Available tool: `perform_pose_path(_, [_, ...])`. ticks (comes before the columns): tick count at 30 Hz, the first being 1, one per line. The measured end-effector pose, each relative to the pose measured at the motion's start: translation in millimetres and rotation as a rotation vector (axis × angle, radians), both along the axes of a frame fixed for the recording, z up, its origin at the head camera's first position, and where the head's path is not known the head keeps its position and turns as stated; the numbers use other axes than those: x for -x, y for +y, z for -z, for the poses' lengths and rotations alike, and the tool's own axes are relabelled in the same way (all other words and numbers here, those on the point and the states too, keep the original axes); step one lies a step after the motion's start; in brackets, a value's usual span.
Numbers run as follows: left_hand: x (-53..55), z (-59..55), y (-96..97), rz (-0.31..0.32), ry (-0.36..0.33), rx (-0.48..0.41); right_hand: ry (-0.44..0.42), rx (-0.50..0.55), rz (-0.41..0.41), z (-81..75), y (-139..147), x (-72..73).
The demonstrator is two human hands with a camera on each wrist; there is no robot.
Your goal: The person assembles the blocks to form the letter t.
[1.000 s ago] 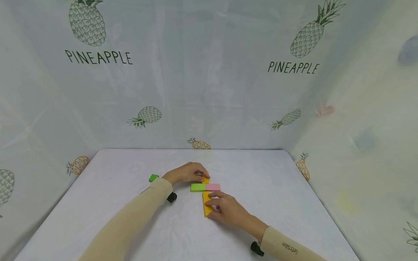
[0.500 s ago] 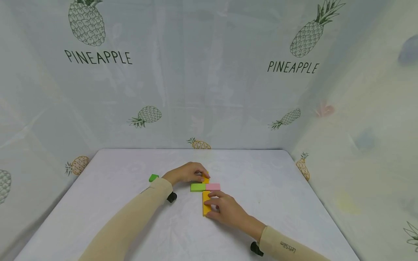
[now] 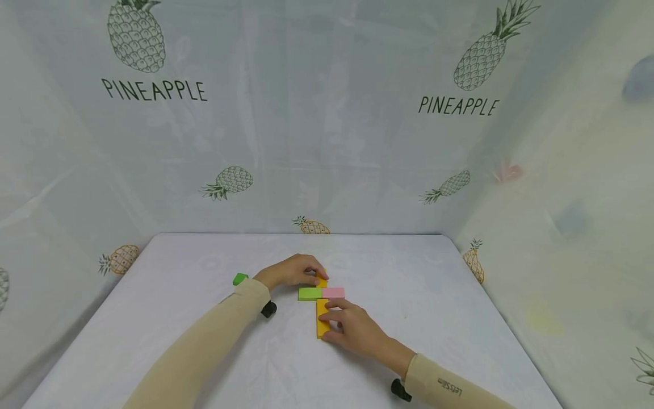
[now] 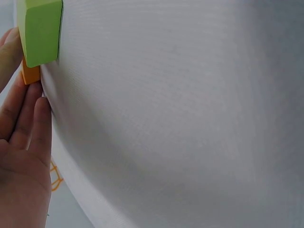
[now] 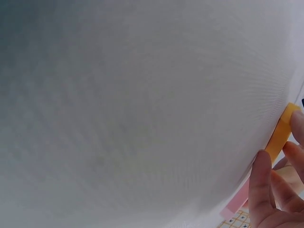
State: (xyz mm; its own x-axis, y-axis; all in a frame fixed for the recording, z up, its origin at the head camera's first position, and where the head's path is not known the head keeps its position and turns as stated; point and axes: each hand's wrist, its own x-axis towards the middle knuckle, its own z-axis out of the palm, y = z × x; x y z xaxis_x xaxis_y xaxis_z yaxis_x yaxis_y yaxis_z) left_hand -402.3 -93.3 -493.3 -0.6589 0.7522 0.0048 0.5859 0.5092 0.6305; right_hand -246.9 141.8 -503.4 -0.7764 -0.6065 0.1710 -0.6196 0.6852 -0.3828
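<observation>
A light green block (image 3: 309, 293) and a pink block (image 3: 333, 293) lie end to end mid-table. At their far side my left hand (image 3: 296, 270) pinches a yellow block (image 3: 321, 282), partly hidden by the fingers. On the near side, my right hand (image 3: 357, 329) holds a longer-looking yellow block (image 3: 323, 318) along its right side, thumb near the close end. This block points away from me, its far end right at the green-pink row. In the left wrist view the light green block (image 4: 42, 38) stands above the thumb. The right wrist view shows the pink block (image 5: 237, 199) beyond the fingertips.
A green block (image 3: 240, 278) lies on the white-covered table (image 3: 434, 329), left of my left wrist and partly behind the sleeve. A pineapple-print cloth (image 3: 327, 130) hangs behind the table and along both sides.
The near yellow block has shifted slightly left and turned straighter, its far end closer to the row. My right hand moved with it; my left hand has stayed in place.
</observation>
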Motion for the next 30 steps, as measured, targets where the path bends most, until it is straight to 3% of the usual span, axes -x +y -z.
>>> perform_pose_path(30, [-2.7,-1.4,0.2,-0.016,0.008,0.015,-0.027,0.011,0.020,-2.8,-3.2,0.2])
